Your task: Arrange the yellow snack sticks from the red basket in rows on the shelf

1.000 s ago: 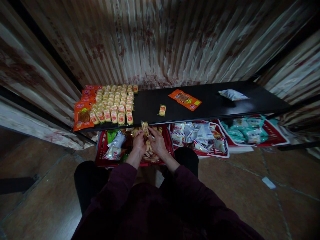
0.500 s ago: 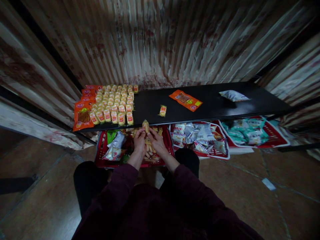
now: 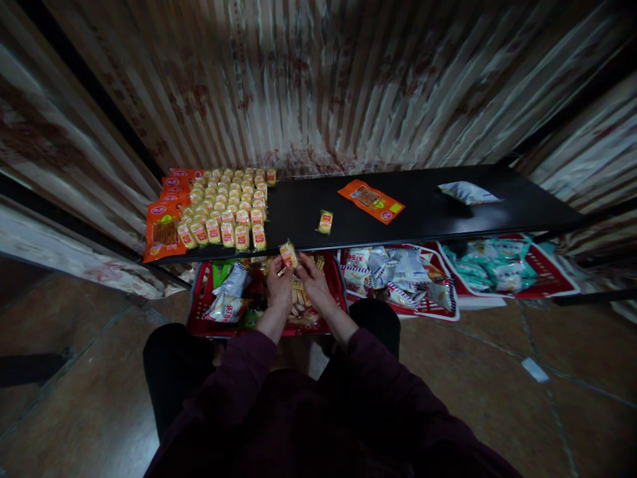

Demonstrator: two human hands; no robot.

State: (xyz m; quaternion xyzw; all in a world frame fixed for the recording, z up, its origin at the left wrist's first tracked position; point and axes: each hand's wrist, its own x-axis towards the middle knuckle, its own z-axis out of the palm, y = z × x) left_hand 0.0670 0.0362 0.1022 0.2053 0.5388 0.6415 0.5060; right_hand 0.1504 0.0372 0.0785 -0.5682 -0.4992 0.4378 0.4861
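A small wrapped snack cake [image 3: 288, 254] with a red-and-white label is held at the front edge of the black shelf. My left hand [image 3: 279, 287] pinches its lower left side. My right hand [image 3: 314, 284] has its fingertips on the right side of the same cake. On the shelf to the left, matching cakes [image 3: 227, 235] stand in close rows. One single cake [image 3: 325, 222] lies apart from them, just beyond my hands. Below my hands sits a red basket [image 3: 195, 309] with loose cakes and other packets, partly hidden by my forearms.
Orange snack packets [image 3: 162, 229] line the left end of the black shelf [image 3: 298, 199]. Another orange packet [image 3: 372, 200] and a white packet [image 3: 468, 192] lie farther right. Under the shelf, baskets hold white packets [image 3: 408, 264] and teal packets [image 3: 507, 265].
The cake in my hands has turned so its label now faces up. My hands have spread slightly apart around it. Things on the shelf are unmoved.
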